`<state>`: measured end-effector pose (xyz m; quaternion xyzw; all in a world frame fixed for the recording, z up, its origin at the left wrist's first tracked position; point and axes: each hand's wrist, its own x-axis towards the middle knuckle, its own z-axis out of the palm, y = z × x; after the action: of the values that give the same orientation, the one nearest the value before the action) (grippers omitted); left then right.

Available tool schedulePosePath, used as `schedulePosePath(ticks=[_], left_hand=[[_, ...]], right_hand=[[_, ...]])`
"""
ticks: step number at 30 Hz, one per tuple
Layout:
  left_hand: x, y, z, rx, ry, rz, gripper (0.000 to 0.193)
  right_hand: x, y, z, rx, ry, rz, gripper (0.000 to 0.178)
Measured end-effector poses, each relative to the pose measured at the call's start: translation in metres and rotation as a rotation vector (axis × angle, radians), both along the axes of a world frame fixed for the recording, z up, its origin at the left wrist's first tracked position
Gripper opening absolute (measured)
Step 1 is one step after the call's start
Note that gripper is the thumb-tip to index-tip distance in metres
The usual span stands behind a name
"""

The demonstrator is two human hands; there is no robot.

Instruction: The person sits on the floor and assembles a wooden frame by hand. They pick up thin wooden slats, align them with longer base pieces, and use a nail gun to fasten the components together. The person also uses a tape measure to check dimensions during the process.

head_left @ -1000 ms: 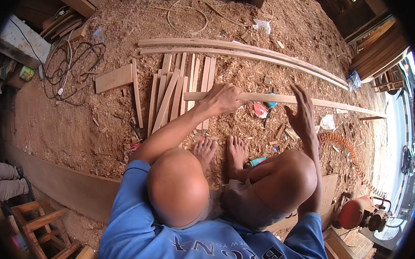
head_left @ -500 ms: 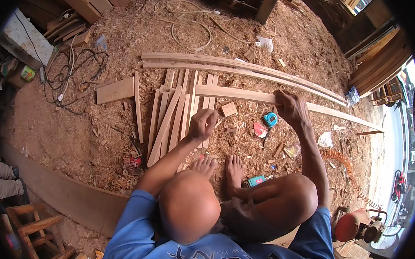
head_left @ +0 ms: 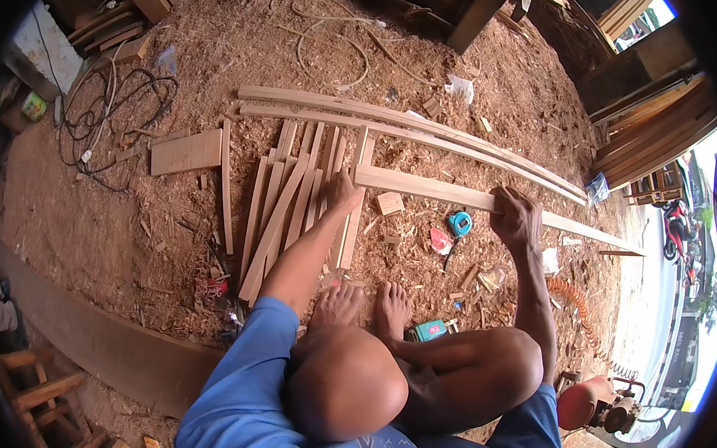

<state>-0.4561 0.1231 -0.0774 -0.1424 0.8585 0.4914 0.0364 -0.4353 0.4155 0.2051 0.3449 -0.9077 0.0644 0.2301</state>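
My right hand (head_left: 517, 217) is closed around a long, pale wooden plank (head_left: 430, 185), which runs from the middle of the view off to the right. Close to that plank's left end, my left hand (head_left: 343, 194) is closed on a narrow wooden slat (head_left: 360, 148); its fingertips are partly hidden. The slat lies across the plank's end. Under and beside my left forearm spreads a pile of wooden slats (head_left: 279, 200), several of them crossing. A small wood block (head_left: 390, 203) and a blue tape measure (head_left: 459, 223) lie on the shavings between my hands.
Two long strips (head_left: 418, 130) lie beyond the plank. A flat board (head_left: 186, 152) and tangled cables (head_left: 114, 116) are at the left. A teal box (head_left: 427, 331) sits by my feet. An orange coiled hose (head_left: 577, 301) leads to a red machine (head_left: 587, 403) at lower right.
My left hand has moved forward to the plank's left end and taken hold of a slat. The right hand stays on the plank, whose left end sits slightly nearer and farther right in view.
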Motion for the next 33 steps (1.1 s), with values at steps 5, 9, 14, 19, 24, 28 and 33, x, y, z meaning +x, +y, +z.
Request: schedulePosePath(ticks=[5, 9, 14, 19, 24, 28, 33], left_hand=[[0.039, 0.001, 0.014, -0.440, 0.407, 0.115, 0.058], [0.076, -0.003, 0.071, 0.297, 0.354, 0.154, 0.050], [0.112, -0.019, 0.155, 0.238, 0.618, 0.061, 0.048], [0.132, -0.017, 0.190, 0.508, 0.663, -0.034, 0.049], [0.130, -0.011, 0.194, 0.912, 0.778, 0.032, 0.041], [0.129, -0.007, 0.186, 0.877, 0.846, 0.002, 0.034], [0.126, -0.005, 0.181, 0.701, 0.693, -0.290, 0.039]], right_hand=[[-0.001, 0.007, 0.024, -0.026, 0.074, -0.009, 0.013], [0.000, 0.008, 0.035, -0.027, 0.054, -0.005, 0.011], [0.004, 0.007, 0.030, 0.034, -0.034, 0.012, 0.010], [0.012, 0.016, 0.028, 0.006, -0.017, 0.067, 0.009], [0.017, 0.024, 0.030, -0.055, -0.009, 0.097, 0.016], [0.023, 0.025, 0.025, -0.045, -0.024, 0.078, 0.014], [0.028, 0.024, 0.020, -0.025, -0.053, 0.063, 0.017]])
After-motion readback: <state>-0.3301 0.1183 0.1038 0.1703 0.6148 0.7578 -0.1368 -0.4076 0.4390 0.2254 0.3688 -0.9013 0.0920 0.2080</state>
